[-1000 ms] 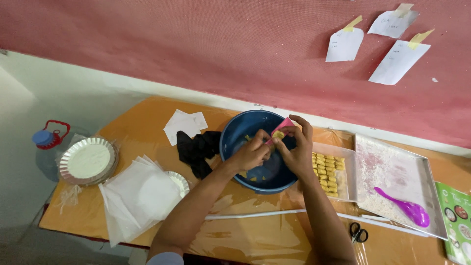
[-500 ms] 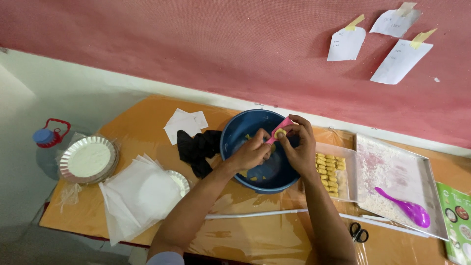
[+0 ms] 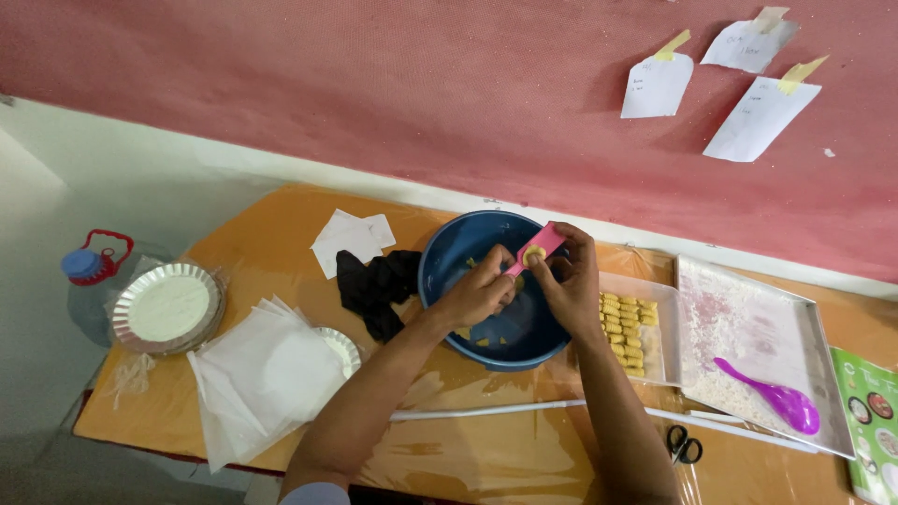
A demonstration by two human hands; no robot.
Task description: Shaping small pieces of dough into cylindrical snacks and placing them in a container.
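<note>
Head cam — both hands (image 3: 524, 285) w/ pink mold (image 3: 535, 251) over blue bowl (image 3: 449, 257)

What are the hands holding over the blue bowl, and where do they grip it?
Both hands, left hand and right hand, hold a pink mould by its two ends.

Home-style food-prep spot: plastic-covered table (image 3: 281, 234) w/ mixing bowl (image 3: 449, 262), tray (image 3: 823, 327), foil pie tins (image 3: 168, 309).

both hands (image 3: 524, 285) meet, fingers pinched, forearms angled inward.
</note>
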